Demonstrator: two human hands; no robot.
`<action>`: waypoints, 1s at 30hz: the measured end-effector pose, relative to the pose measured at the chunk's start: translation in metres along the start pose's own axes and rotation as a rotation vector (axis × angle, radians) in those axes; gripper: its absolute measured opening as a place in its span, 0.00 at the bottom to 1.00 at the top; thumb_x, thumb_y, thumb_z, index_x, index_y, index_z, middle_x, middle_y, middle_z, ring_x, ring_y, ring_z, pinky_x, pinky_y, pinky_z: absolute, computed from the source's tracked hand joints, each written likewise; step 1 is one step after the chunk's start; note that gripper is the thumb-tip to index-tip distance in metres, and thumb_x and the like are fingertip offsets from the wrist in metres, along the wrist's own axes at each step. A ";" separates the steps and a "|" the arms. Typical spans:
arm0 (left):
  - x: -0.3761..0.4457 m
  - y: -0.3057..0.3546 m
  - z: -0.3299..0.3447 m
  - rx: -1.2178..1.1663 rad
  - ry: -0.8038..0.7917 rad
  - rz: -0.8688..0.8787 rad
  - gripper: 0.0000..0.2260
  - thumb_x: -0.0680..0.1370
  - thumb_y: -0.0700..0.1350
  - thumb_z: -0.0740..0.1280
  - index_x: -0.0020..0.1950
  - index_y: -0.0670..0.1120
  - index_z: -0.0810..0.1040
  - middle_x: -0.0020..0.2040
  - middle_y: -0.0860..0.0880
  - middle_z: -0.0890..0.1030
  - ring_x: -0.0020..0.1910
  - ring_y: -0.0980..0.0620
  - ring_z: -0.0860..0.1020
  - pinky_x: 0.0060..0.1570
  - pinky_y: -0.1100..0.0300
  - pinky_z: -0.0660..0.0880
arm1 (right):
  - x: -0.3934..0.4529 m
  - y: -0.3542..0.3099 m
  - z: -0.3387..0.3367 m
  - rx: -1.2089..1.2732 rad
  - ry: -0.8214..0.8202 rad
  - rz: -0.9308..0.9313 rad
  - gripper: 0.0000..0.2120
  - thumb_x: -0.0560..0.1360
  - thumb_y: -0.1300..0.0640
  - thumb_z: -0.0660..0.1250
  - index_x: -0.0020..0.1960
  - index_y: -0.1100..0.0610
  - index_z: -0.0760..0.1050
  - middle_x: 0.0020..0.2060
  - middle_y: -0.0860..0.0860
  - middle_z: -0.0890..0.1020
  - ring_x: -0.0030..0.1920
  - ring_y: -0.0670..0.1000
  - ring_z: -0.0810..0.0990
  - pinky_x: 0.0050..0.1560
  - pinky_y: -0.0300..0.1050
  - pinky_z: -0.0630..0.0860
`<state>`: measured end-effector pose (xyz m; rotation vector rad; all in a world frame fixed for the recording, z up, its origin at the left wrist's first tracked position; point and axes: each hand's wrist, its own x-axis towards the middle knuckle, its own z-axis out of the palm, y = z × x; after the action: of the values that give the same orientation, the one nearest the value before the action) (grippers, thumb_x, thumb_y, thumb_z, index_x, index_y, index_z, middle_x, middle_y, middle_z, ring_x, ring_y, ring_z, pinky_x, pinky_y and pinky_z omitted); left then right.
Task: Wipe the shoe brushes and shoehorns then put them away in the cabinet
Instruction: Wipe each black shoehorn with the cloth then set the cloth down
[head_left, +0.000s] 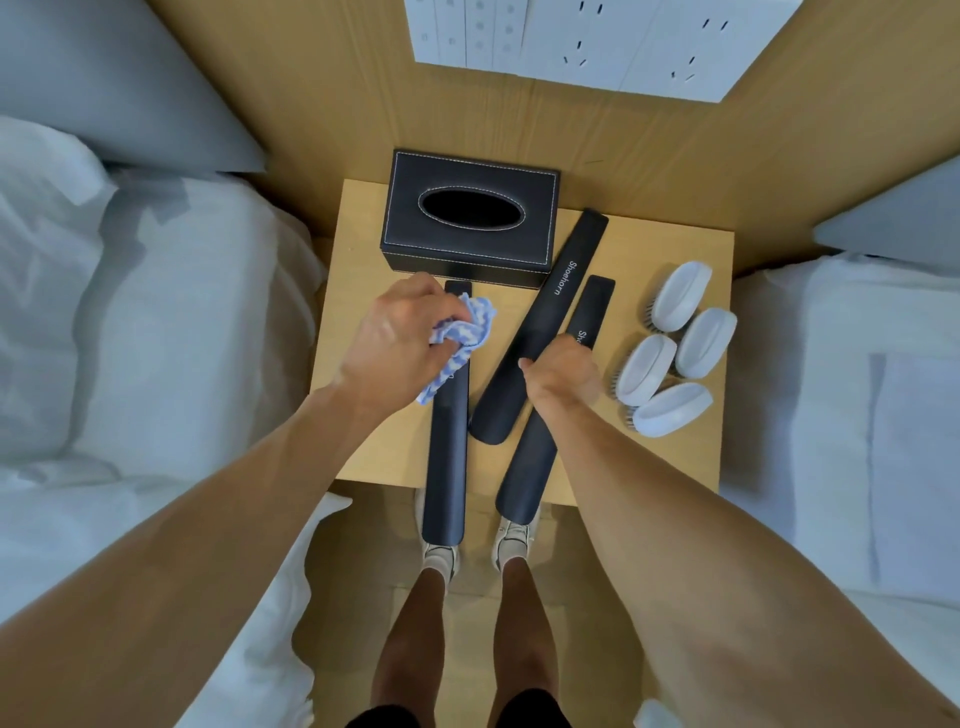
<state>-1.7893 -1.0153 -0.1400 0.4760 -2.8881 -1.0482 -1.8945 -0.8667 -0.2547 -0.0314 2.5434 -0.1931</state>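
Wiping looks barely begun. Left hand (395, 338) grips a blue-and-white checked cloth (467, 327) beside the black leather tissue box (467, 213); right hand (563, 371) clasps a long black plastic shoehorn (530, 457); four white oval shoe brushes (670, 348) wait untouched.

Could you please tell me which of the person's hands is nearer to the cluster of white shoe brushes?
The right hand, gripping the rightmost shoehorn just left of the shoe brushes. The left hand, clutching the blue-and-white cloth, is farther left, beyond the shoehorns.
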 end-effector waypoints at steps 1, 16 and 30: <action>-0.001 -0.002 0.000 -0.004 -0.002 0.002 0.08 0.73 0.32 0.71 0.51 0.37 0.83 0.47 0.37 0.80 0.42 0.42 0.79 0.43 0.51 0.78 | 0.003 0.000 -0.001 0.013 -0.002 0.018 0.17 0.74 0.45 0.73 0.55 0.56 0.78 0.51 0.54 0.84 0.52 0.56 0.84 0.38 0.44 0.71; 0.001 0.016 -0.022 -0.032 0.027 0.009 0.07 0.74 0.32 0.71 0.50 0.37 0.83 0.48 0.38 0.79 0.43 0.46 0.77 0.42 0.70 0.69 | 0.005 0.020 -0.033 0.417 -0.073 0.140 0.14 0.76 0.58 0.70 0.61 0.59 0.76 0.52 0.56 0.83 0.52 0.59 0.82 0.43 0.45 0.76; 0.006 0.125 -0.093 0.015 0.136 0.199 0.05 0.75 0.32 0.68 0.43 0.36 0.83 0.42 0.39 0.82 0.40 0.44 0.80 0.43 0.56 0.76 | -0.075 0.051 -0.136 1.182 -0.265 0.274 0.11 0.77 0.71 0.67 0.46 0.56 0.73 0.57 0.62 0.79 0.59 0.61 0.80 0.60 0.59 0.79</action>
<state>-1.8166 -0.9839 0.0104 0.2435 -2.7566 -0.9274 -1.9071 -0.7933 -0.1095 0.6793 1.7977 -1.4067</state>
